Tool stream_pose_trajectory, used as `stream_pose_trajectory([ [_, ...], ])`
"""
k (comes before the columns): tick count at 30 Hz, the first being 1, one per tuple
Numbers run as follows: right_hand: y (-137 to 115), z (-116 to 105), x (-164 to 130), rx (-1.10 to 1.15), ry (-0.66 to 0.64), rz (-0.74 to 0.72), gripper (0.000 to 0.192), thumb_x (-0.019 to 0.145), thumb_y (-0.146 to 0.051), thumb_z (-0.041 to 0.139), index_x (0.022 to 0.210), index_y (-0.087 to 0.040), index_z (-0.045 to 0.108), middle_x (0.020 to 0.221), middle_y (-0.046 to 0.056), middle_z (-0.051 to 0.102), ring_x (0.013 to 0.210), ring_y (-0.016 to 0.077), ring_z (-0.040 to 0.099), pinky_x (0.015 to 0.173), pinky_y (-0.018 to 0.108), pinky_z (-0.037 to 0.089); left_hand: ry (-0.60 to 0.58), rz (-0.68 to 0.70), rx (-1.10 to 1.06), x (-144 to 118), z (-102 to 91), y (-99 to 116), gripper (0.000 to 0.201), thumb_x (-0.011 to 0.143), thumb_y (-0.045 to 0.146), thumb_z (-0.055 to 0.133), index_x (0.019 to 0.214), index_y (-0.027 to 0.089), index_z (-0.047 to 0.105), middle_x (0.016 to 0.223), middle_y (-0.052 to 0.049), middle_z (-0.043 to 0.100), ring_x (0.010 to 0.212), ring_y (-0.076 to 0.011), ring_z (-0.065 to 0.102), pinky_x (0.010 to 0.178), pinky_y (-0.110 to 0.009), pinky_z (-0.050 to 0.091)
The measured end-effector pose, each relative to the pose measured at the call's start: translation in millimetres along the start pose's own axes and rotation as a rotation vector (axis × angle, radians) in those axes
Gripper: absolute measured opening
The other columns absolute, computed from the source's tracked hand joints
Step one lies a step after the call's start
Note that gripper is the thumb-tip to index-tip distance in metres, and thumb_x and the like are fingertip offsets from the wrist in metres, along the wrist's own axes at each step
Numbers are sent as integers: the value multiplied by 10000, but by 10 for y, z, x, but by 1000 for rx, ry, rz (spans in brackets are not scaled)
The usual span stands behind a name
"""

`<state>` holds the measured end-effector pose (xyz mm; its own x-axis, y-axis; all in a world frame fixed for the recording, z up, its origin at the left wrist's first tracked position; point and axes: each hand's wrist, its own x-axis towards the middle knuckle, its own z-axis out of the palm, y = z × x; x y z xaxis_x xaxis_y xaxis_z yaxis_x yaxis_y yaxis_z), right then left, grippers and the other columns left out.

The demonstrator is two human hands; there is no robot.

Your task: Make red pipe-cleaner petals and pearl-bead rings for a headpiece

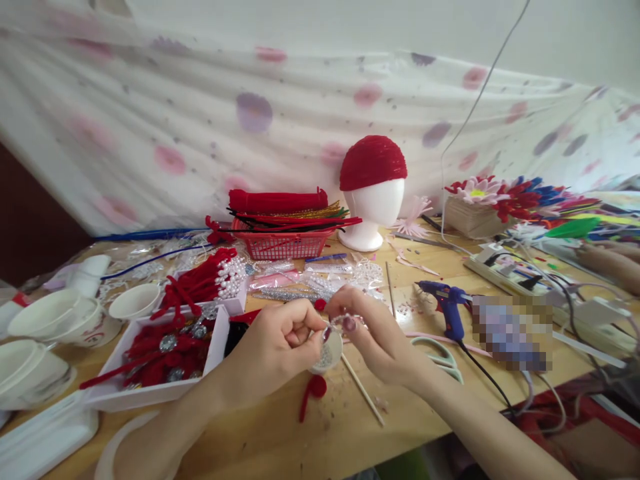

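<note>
1. Far left of the grip, white bowls stand stacked on the table.
2. Nearer, a white tray holds red fuzzy wire pieces with silver gems; behind it, a second tray carries red stems tipped with pearl beads.
3. The left hand has its grip pressed together, thumb and forefinger pinching a small clear bead piece.
4. Just beneath that pinch sits a small round white cup, and the bead piece is held right above it, between both hands.
5. Below the cup, a red fuzzy wire piece lies on the table, beside a thin wooden stick.
6. The right hand meets the left, its fingertips closed on the same bead piece.
7. Behind the grip stand a red basket of fuzzy wires and a white foam head in a red cap.
8. Right of the grip lie pale green scissors and a blue glue gun.
9. At the far right edge, another person's arm rests near the craft flowers.
</note>
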<state>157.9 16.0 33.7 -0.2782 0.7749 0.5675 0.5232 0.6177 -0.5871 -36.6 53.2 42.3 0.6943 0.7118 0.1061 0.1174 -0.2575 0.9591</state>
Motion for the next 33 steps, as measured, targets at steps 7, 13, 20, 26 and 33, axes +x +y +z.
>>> stream_pose_trajectory([
  [7,15,26,51,-254,-27,-324,288,1027,-279,366,768,-223,476,641,-10,485,567,158,428,523,285,312,-20,9,-18,-20,-26,-22,139,871,258,573,762,206,502,589,95,330,512,-82,279,457,-207,228],
  [13,-161,63,78,572,-320,613,438,975,-450,403,590,-252,338,472,-91,293,366,99,309,380,241,311,12,238,360,-23,-47,-70,131,842,147,538,724,198,516,561,95,322,502,-76,309,472,-213,221],
  [20,-33,7,-25,-166,-2,-111,197,1012,-339,428,971,-199,559,832,58,616,721,199,555,630,320,449,-26,-35,-46,6,-45,13,139,850,292,591,771,195,531,569,100,326,495,-77,273,445,-202,201],
  [26,28,16,3,-272,2,-408,152,934,-121,423,854,-227,497,685,5,534,581,172,467,533,287,364,-48,-31,-118,-18,-25,45,105,803,199,591,750,203,500,569,109,302,502,-74,234,446,-207,179],
  [33,-242,-102,75,365,-339,309,386,1009,-365,428,657,-209,453,574,-43,432,516,112,407,491,243,333,-87,103,73,-53,-45,40,129,822,152,562,726,205,495,569,106,292,494,-74,260,456,-214,212],
])
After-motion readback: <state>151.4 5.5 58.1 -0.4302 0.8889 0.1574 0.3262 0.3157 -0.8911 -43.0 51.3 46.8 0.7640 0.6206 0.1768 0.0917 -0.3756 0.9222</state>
